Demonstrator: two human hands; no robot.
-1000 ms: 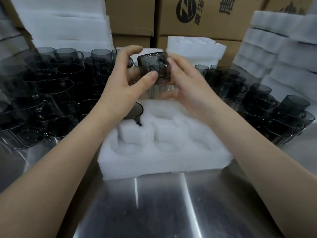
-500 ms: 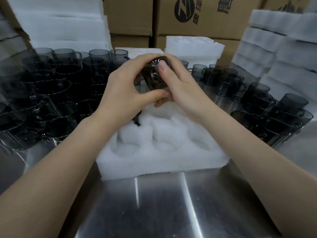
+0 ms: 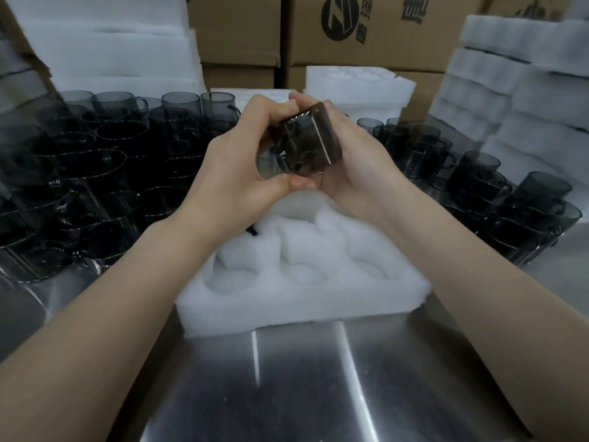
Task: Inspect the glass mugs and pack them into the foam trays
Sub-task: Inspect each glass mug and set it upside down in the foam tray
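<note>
Both hands meet over the far part of the foam tray, a little toward 12 o'clock from the middle of the view, with one smoky glass mug held between them. The left hand curls round the mug from the 9 o'clock side, fingers over the top and thumb beneath. The right hand cups it from 3 o'clock, fingers wrapped behind the glass. The mug is tipped onto its side (its handle seems to face the camera, though the dark glass makes that hard to tell) and is held up in the air, clear of the foam.

The tray lies on the metal table directly under the hands, and three round pockets show along its near row. A small dark piece sits at the tray's far left, just beside the left wrist; I cannot tell what it is.

At 9 to 10 o'clock a dense crowd of mugs stands on the table. A second group of mugs stands at 2 to 3 o'clock. Stacked foam sheets rise at 11 o'clock, and more foam stacks at 1 to 2 o'clock. Cardboard boxes fill the back at 12 o'clock, with another foam block in front of them.
</note>
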